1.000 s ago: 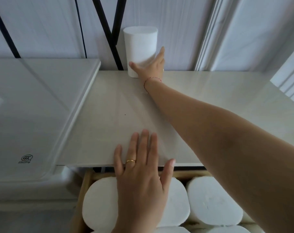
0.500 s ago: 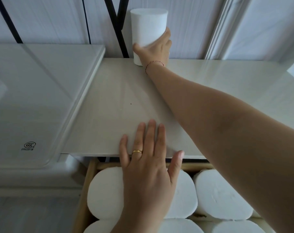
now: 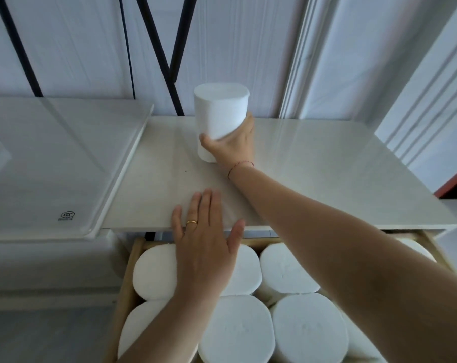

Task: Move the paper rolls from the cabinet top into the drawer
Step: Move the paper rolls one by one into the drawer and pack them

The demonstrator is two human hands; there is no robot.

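Whereas a second ago the right hand [image 3: 231, 145] only touched the roll [image 3: 221, 113] with straight fingers, it now has a full grasp; thumb wrapped low on the left side, fingers curled round the right, nothing slack in the hold. The roll has also come away from the back wall and stands further forward over the cabinet top [image 3: 327, 174]; I cannot tell whether its base is just clear of the surface or still touching. Reading: pick is made, carry to the drawer [image 3: 129, 284] is the step in hand. Left hand [image 3: 204, 244] unchanged; flat, fingers straight, fingertips resting on the front edge of the top, palm over the drawer, holding nothing. Drawer is open below that edge and already packed with rolls [image 3: 287, 273] standing on end; looks like the last one on the top, though free space for it is not visible from here. Orientation: long axis near vertical, perhaps a slight lean; flat end face up; the same way the stored ones stand, so I judge no turning is needed, only a lower into a gap.
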